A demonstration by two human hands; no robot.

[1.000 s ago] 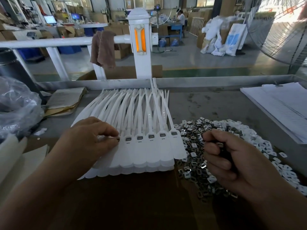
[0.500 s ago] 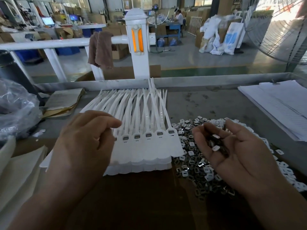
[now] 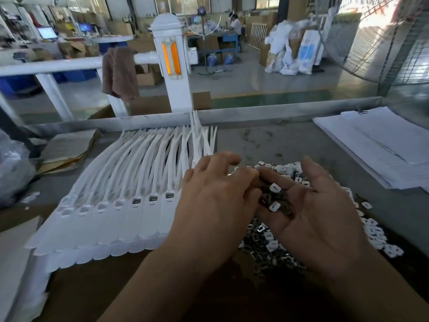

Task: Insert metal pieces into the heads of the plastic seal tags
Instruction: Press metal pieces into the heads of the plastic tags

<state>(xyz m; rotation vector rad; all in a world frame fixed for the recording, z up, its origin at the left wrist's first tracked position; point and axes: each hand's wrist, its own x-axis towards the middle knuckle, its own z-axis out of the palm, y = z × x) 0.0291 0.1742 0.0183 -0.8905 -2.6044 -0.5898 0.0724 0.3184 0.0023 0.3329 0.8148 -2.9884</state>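
Right hand (image 3: 318, 219) cupped, fingers apart, metal pieces (image 3: 275, 196) in palm; left hand (image 3: 216, 201) fingers on them, grip unclear.

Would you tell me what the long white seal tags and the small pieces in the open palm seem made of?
Long white seal tags: moulded plastic, matte, tails bending in soft curves. Small pieces cupped in the right hand: mixed, some dark grey and glinting, likely metal; others white, probably plastic.
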